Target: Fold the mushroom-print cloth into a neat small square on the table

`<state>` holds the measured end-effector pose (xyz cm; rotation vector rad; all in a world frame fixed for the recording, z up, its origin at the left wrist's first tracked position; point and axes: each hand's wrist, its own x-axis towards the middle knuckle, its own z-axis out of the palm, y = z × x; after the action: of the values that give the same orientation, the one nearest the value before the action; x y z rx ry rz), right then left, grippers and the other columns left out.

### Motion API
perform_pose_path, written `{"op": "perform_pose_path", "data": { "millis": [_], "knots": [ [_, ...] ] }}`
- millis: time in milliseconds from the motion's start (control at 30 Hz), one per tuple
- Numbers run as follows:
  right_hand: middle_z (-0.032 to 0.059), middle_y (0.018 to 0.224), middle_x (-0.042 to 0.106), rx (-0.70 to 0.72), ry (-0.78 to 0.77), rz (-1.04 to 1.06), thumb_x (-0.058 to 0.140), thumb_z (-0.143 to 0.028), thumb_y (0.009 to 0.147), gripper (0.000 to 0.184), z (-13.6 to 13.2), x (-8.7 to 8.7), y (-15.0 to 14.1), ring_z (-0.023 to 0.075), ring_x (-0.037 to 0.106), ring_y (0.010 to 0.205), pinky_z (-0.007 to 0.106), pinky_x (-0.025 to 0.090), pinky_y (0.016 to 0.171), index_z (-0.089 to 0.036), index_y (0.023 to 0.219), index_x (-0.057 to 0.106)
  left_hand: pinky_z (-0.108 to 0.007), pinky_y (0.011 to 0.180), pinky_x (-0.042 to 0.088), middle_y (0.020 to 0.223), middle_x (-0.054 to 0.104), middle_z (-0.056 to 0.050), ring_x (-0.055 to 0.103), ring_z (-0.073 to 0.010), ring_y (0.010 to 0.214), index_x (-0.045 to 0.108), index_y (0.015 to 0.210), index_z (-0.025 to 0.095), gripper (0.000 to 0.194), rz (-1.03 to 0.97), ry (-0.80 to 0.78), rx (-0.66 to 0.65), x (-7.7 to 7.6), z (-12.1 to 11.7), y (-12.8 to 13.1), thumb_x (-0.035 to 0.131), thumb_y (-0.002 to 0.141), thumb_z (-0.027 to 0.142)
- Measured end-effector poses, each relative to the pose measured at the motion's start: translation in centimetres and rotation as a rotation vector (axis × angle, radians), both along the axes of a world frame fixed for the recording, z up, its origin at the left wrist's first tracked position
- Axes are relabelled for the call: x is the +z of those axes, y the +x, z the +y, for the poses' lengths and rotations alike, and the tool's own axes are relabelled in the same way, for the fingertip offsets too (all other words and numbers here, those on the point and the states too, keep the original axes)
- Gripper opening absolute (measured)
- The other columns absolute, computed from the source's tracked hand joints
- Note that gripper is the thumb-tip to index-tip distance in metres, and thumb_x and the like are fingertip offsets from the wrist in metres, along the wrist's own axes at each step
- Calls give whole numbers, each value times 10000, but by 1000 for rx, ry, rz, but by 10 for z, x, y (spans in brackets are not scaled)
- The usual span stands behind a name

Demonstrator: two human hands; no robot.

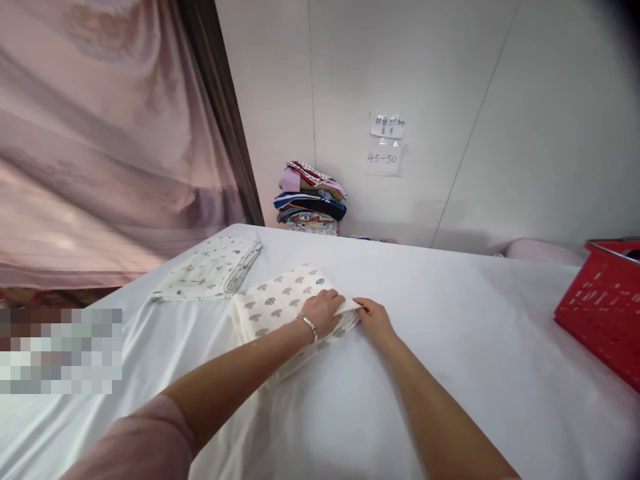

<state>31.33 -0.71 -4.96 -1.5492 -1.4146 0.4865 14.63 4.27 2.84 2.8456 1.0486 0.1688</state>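
A white cloth (280, 298) printed with grey mushroom shapes and a few green and blue motifs lies in folded layers on the white-covered table. My left hand (324, 312), with a silver bracelet at the wrist, rests on top of it near its right side, fingers laid out over the fabric. At the cloth's right corner, my right hand (375, 321) pinches the edge between thumb and fingers. Another folded white cloth (207, 270) with small dark prints lies behind and to the left, close to the mushroom cloth.
A red plastic basket (600, 313) with a metal handle stands at the right edge of the table (450, 347). Beyond the far edge rises a stack of folded fabrics (311, 207) against the wall. A pink curtain (100, 147) hangs on the left. Two paper notes (385, 159) are taped up.
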Motion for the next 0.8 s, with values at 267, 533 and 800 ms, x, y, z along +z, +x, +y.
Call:
{"op": "perform_pose_path", "data": {
  "millis": [267,533,800],
  "knots": [
    [14,1000,634,91,-28,-5,478,-197,712,389,-3,8,-2,151,561,816,257,450,726,-234,1072,618,-247,854,414,1030,617,-7,554,-176,956,666,937,268,249,-28,-253,100,7,31,5,486,794,364],
    [15,973,642,47,8,-129,416,-215,783,319,-5,12,-3,162,559,856,262,417,763,-235,1020,628,-213,775,434,953,658,-5,580,-166,873,685,887,217,290,8,-321,147,5,46,11,478,762,377],
    [-7,828,636,-49,-63,-165,409,-252,811,226,-12,17,-8,156,566,739,260,404,686,-246,983,555,-202,718,441,854,680,-12,587,-165,830,695,827,205,296,34,-356,187,8,52,18,477,744,387]
  ]
}}
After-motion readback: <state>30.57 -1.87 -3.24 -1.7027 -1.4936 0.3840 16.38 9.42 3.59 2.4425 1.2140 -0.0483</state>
